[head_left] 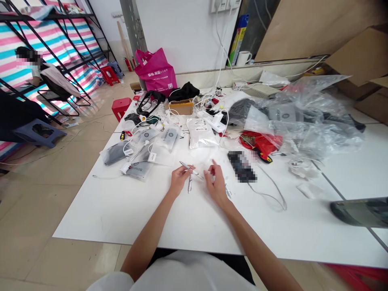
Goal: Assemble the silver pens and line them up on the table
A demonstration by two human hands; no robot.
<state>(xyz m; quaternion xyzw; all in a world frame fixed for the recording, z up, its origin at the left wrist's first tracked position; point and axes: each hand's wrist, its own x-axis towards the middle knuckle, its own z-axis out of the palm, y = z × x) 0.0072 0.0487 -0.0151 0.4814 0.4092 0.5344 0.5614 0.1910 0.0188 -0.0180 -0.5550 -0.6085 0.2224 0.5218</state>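
Note:
My left hand (179, 180) pinches a silver-and-white pen (184, 165) between thumb and fingers, its length slanting down to the right. Just beside those fingertips, a second pen (190, 185) lies on the white table (194, 218). My right hand (216, 184) hovers at or just over the tabletop, index finger stretched forward and thumb apart, with nothing visible in its grasp. Partly covered by that hand, at least one more silver pen (228, 191) rests at its right edge. A dark phone (242, 166), blurred out, lies further right with a cable attached.
Grey pouches in clear bags (139, 169) sit at the left. A white packet (201, 133) and tangled cables are behind my hands. To the right are a red bag (263, 143), plastic wrapping (321, 133) and a dark cylindrical object (360, 212). A person (39, 74) sits far left.

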